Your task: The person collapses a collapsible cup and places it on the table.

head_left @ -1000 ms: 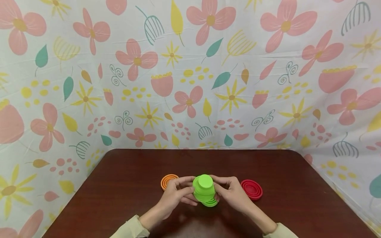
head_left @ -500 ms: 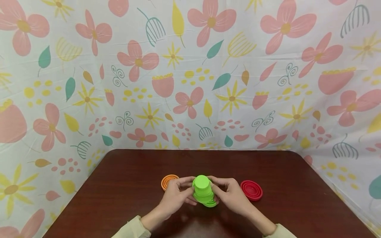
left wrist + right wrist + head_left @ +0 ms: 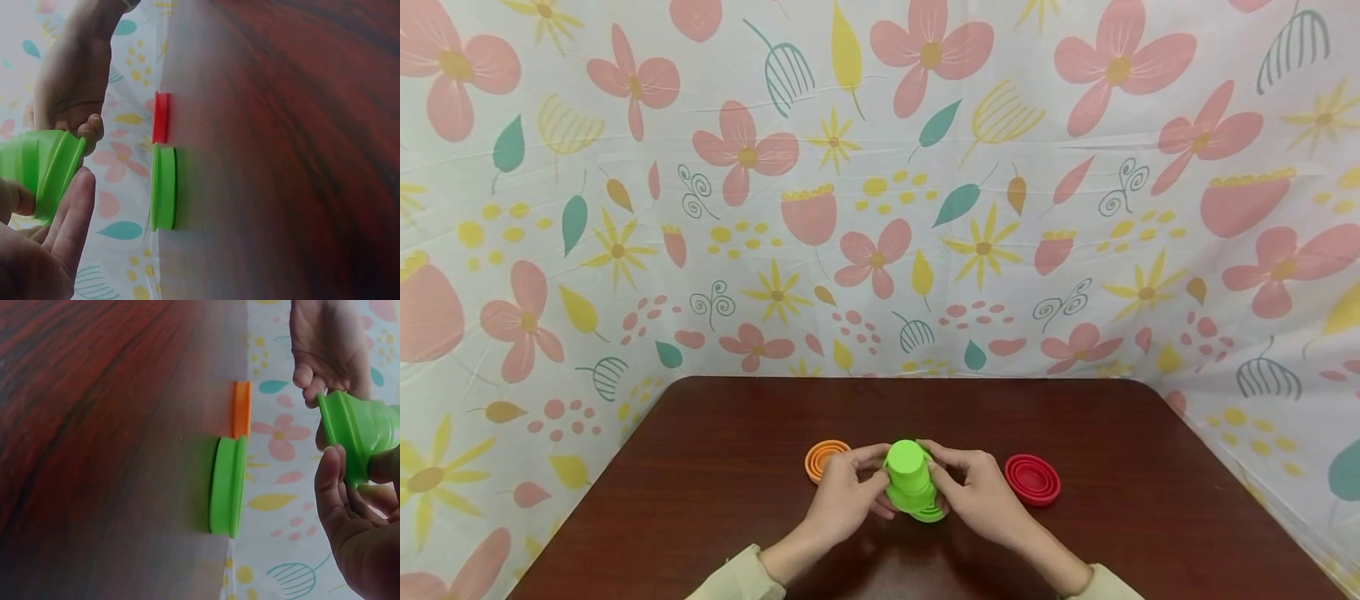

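Observation:
A bright green collapsible cup (image 3: 908, 482) is held above the table, drawn out into stepped rings, with its narrow flat base up and its wide rim down. My left hand (image 3: 841, 502) grips its left side, thumb on the rings and fingers near the rim. From the right, my right hand (image 3: 983, 493) pinches the same cup between thumb and fingers. Below it on the table lies a second green cup (image 3: 164, 187), folded flat; the held cup and hands partly hide it in the head view. The inside of the held cup is hidden.
On the dark brown table (image 3: 760, 417), an orange folded cup (image 3: 820, 457) lies behind my left hand, partly covered by it. A red folded cup (image 3: 1032, 480) lies just right of my right hand. A flower-patterned cloth (image 3: 880, 192) hangs around the table's back and sides.
The held green cup has tipped so its narrow base sits further left and shows more of its stepped side. Both hands stay on it. The folded cups have not moved.

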A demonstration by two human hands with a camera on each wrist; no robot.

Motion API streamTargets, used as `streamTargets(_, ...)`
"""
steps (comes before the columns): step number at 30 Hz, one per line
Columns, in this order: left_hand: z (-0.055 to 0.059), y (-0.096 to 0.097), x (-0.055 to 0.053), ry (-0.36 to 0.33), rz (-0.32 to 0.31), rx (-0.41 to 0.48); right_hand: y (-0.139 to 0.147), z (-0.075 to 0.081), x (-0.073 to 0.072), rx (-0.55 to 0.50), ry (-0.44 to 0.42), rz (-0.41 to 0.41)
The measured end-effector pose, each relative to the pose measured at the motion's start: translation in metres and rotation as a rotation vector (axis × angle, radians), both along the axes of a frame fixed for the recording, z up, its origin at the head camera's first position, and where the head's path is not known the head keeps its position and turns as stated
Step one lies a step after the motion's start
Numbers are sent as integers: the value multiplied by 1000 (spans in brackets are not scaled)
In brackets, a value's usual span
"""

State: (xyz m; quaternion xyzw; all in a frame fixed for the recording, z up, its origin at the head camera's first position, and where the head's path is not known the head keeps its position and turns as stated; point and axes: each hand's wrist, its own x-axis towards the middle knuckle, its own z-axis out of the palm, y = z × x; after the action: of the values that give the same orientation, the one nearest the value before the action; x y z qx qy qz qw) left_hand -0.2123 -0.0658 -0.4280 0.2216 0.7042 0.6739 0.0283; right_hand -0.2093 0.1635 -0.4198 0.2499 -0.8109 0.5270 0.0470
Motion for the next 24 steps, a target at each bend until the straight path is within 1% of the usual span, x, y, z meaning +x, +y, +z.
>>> streamTargets(4, 1, 2, 1, -34, -10, 32, 0, 0, -1, -3, 32, -22)
streamTargets(6, 1, 2, 1, -62, -36, 56, 1, 0, -1, -8, 33, -35)
streamTargets(9, 0, 1, 2, -103, -104, 99, 3, 0, -1, -18, 13, -59)
streamTargets(13, -1, 0, 3, -144, -218, 150, 4, 1, -2, -31, -5, -85)
streamTargets(15, -2, 0, 3, -157, -251, 163, 4, 1, -1, -38, -10, -80)
streamTargets(17, -2, 0, 2, -159, -262, 170, 4, 1, -1, -55, -36, -59)
streamTargets(19, -2, -1, 2, -152, -256, 171, 5, 2, -1, -88, -90, -23)
streamTargets(22, -3, -2, 1, -136, -241, 171, 9, 5, -1, -146, -193, 41)
streamTargets(24, -3, -2, 0, -126, -233, 173, 11, 7, -1, -170, -236, 86)
